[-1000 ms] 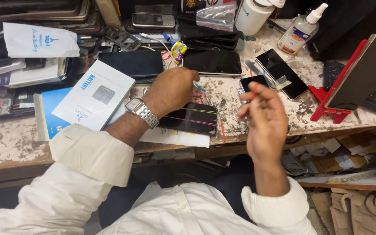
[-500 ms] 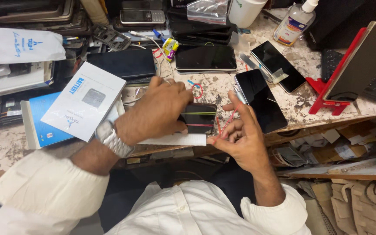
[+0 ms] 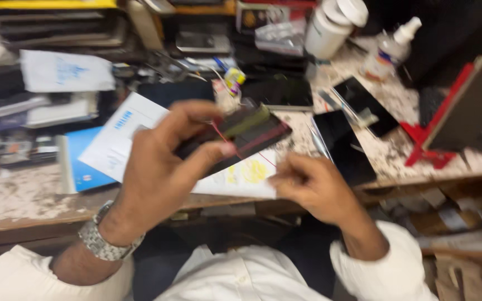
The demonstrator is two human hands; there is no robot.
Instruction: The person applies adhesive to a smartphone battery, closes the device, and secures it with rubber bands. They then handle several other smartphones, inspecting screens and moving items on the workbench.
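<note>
Left hand (image 3: 160, 167) raised, fingers (image 3: 207, 151) seemingly pinched

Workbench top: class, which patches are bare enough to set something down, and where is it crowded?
Bare speckled bench lies at the front left, bordered by the blue box and the front edge. A smaller patch sits between the dark phone and the red stand. The back is crowded with trays, bottles and phones. The left hand holds a dark panel.
</note>
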